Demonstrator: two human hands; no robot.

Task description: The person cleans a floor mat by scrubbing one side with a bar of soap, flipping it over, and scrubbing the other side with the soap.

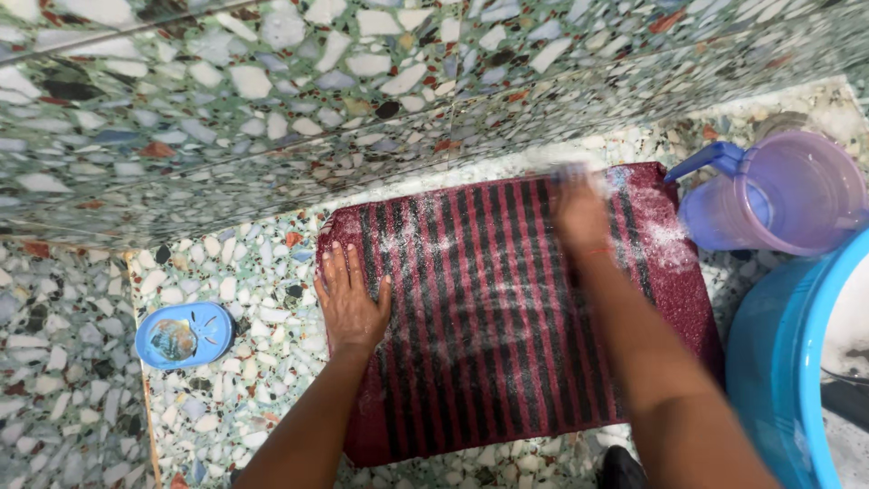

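Flat and open, the left hand is pressed on a striped red mat; the right hand is blurred on the mat, grip indiscernible.

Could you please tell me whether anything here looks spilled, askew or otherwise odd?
Nothing looks amiss: white suds streak the striped cloth, thickest beside the purple jug. The right hand is blurred.
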